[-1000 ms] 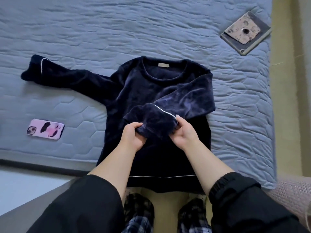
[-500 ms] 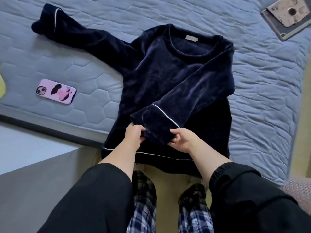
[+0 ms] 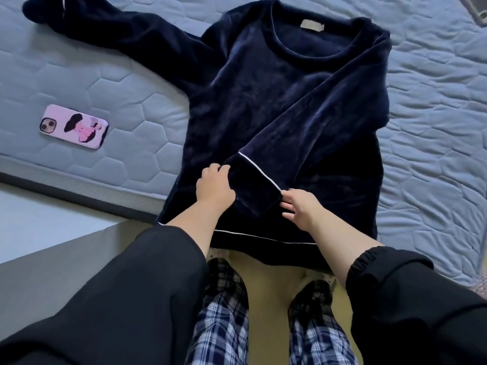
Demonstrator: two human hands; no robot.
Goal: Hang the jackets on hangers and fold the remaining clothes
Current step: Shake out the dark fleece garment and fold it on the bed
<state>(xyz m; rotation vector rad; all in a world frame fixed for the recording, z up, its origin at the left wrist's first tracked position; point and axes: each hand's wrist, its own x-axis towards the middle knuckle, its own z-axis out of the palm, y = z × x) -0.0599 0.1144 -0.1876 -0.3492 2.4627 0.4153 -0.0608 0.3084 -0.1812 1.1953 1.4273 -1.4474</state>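
A dark navy velvet pullover [image 3: 266,96] with white piping lies face up on the grey-blue quilted mattress [image 3: 434,127], its hem hanging over the near edge. Its right sleeve is folded diagonally across the chest, the cuff [image 3: 253,188] low on the body. My left hand [image 3: 214,187] pinches the cuff's left corner with curled fingers. On the cuff's right corner, my right hand [image 3: 299,208] touches the cloth with loosely spread fingers. The other sleeve [image 3: 100,25] stretches out to the upper left.
A phone in a pink case [image 3: 74,126] lies on the mattress left of the pullover. A tablet's corner [image 3: 478,11] shows at the top right. Below the mattress edge are my plaid trousers, slippers and yellowish floor [image 3: 268,285].
The folded sleeve's cuff has been drawn down toward the hem and laid flatter. My right hand's grip on it has loosened into spread fingers. The view has tilted down and closer.
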